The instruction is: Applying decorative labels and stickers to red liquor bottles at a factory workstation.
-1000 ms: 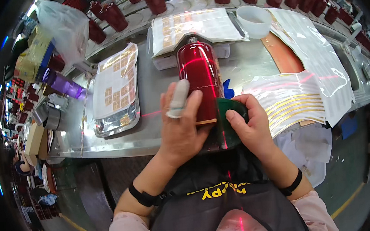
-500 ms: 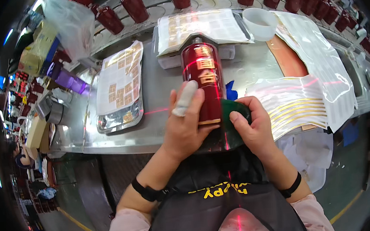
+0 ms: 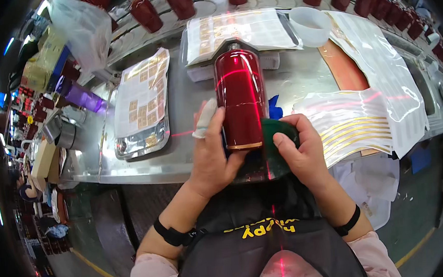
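Now, in the head view, I see the red bottle [image 3: 240, 95] rolled: gold lettering has turned away, so a plain side faces up. Its base sits between the left hand [image 3: 208, 157], open against it, and the right hand [image 3: 305, 150], pinching a green sheet [image 3: 269, 129].

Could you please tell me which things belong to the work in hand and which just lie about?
Seemingly in use: red bottle, beside left hand; green sheet, in right hand; perhaps gold-striped sheet.

Seemingly idle: purple bottle; plastic bag.
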`<control>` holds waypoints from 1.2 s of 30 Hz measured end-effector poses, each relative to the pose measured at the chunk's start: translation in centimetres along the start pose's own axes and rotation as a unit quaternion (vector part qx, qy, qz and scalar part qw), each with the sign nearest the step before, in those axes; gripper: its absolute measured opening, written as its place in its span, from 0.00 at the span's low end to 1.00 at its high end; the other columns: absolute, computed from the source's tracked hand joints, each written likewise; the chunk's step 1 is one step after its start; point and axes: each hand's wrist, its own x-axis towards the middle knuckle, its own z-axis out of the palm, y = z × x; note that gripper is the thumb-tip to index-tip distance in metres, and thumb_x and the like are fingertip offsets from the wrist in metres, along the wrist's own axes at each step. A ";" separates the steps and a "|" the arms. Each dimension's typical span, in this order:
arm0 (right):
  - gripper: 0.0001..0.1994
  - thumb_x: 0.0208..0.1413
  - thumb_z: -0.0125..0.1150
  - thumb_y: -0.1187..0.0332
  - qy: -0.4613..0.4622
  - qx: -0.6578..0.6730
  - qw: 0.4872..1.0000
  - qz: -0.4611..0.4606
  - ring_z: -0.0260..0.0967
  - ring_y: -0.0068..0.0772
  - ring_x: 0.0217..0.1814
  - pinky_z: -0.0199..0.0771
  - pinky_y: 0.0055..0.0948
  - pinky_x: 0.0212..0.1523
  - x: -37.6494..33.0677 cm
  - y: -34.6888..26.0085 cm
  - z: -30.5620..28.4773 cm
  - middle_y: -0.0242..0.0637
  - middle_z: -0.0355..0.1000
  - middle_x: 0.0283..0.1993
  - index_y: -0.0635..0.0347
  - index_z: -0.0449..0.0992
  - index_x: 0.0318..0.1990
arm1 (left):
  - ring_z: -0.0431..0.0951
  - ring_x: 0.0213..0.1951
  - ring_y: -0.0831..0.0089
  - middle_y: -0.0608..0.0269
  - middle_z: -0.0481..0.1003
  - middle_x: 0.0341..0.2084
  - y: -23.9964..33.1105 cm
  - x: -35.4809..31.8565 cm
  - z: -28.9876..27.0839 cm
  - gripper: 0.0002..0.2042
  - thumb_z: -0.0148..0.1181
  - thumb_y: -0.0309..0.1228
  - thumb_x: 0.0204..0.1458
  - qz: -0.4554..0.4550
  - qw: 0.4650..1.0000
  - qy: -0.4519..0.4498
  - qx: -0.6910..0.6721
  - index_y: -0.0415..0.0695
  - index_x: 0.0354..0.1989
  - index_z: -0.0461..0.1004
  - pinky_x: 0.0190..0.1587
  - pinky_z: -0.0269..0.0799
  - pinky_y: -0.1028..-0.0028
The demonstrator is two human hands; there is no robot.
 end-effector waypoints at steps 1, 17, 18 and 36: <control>0.12 0.56 0.59 0.71 0.020 -0.005 1.000 -0.008 0.66 0.17 0.38 0.69 0.20 0.40 -0.1 0.1 0.0 0.33 0.71 0.37 0.64 0.68 0.45 | 0.57 0.65 0.43 0.42 0.58 0.62 0.1 -0.1 0.0 0.42 0.71 0.33 0.41 0.024 0.996 0.009 0.084 0.42 0.66 0.54 0.66 0.48 0.50; 0.13 0.53 0.62 0.69 0.029 -0.027 0.999 -0.007 0.69 0.23 0.36 0.71 0.24 0.39 0.0 0.0 -0.3 0.36 0.73 0.34 0.65 0.70 0.44 | 0.57 0.65 0.43 0.35 0.56 0.63 -0.1 0.2 -0.4 0.45 0.68 0.42 0.46 0.037 0.995 -0.034 0.090 0.32 0.66 0.49 0.67 0.47 0.49; 0.13 0.53 0.62 0.70 0.018 -0.021 1.000 -0.005 0.70 0.23 0.37 0.71 0.24 0.40 0.1 0.0 -0.3 0.37 0.73 0.35 0.65 0.70 0.44 | 0.57 0.65 0.43 0.35 0.56 0.63 0.1 0.3 -0.7 0.45 0.68 0.42 0.46 -0.037 0.998 -0.054 -0.009 0.32 0.67 0.49 0.67 0.47 0.49; 0.11 0.55 0.59 0.74 -0.010 0.079 0.996 0.037 0.64 0.15 0.36 0.67 0.16 0.38 -0.2 -0.2 -1.7 0.28 0.69 0.36 0.62 0.68 0.45 | 0.58 0.64 0.48 0.40 0.62 0.60 -3.0 -2.5 -3.6 0.37 0.58 0.49 0.53 -0.079 0.987 -0.109 0.082 0.35 0.64 0.57 0.66 0.51 0.56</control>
